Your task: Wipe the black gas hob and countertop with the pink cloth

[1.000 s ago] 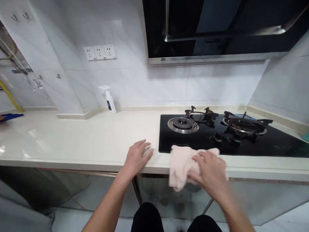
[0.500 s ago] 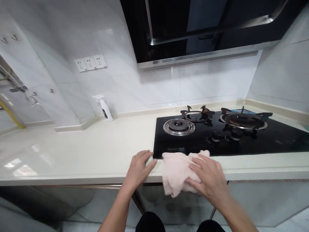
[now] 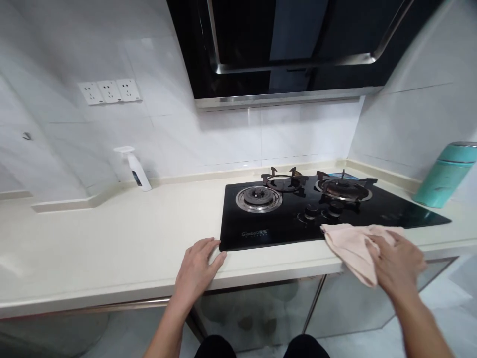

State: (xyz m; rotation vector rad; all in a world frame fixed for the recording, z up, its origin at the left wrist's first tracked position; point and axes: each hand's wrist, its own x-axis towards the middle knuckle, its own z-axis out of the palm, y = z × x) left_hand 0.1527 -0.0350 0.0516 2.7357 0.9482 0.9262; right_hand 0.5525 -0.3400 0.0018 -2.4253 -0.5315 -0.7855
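Observation:
A pale pink cloth [image 3: 352,243] lies under my right hand [image 3: 397,258], spread over the front edge of the black gas stove [image 3: 276,228] and the countertop [image 3: 160,233]. My right fingers press down on the cloth and grip it, and one corner hangs over the counter's front edge. My left hand [image 3: 199,268] rests on the countertop beside the stove's front left corner, fingers stretched out and holding nothing. On the stove, the left burner [image 3: 259,198] is bare of its pan support [image 3: 285,181], which sits behind it. The right burner [image 3: 345,189] has its support on.
A white spray bottle [image 3: 137,169] stands against the wall at the left. At the right end is a turquoise flask [image 3: 447,174]. The range hood [image 3: 290,94] overhangs the stove. Two knobs [image 3: 311,212] rise from the stove's surface. Cabinet doors [image 3: 261,313] are below.
My right hand has slid the cloth to the right along the stove's front edge. My left hand stays by the corner. The view has turned right, bringing the turquoise flask into sight.

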